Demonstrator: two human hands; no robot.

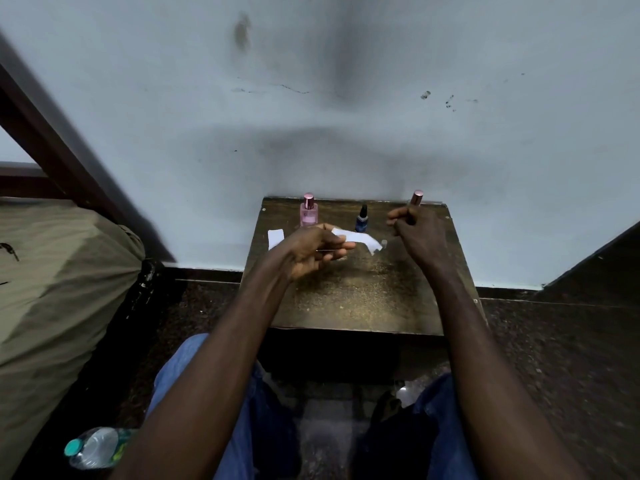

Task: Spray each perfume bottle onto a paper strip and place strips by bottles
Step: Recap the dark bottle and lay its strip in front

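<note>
A stained pale grey-blue plaster wall (346,133) is being faced, with a bulky olive-green cloth bundle (52,289) lying against it on the left. A small dark brown wooden table (353,299) is being kept against the foot of that wall, and knees in blue denim (194,368) are being held just short of its near edge. A clear plastic water bottle with a teal cap (93,448) is lying on the dark floor beside the bundle.

Over the table the left hand (311,252) is being held palm-up, and a white paper strip (362,242) is being pinched at one end in its curled fingers, above the tabletop. The right hand (417,237) is being raised at the far right, closed round a slim bottle with a rose-gold cap (417,197) (little more than the cap is showing past the fingers).

A square pink glass perfume bottle (308,214) is standing upright at the back left. A second white paper strip (275,239) is lying just beside it, its right end being hidden by the left hand. A small dark blue bottle with a black cap (361,221) is standing between the two hands, its base being covered by the held strip.
</note>
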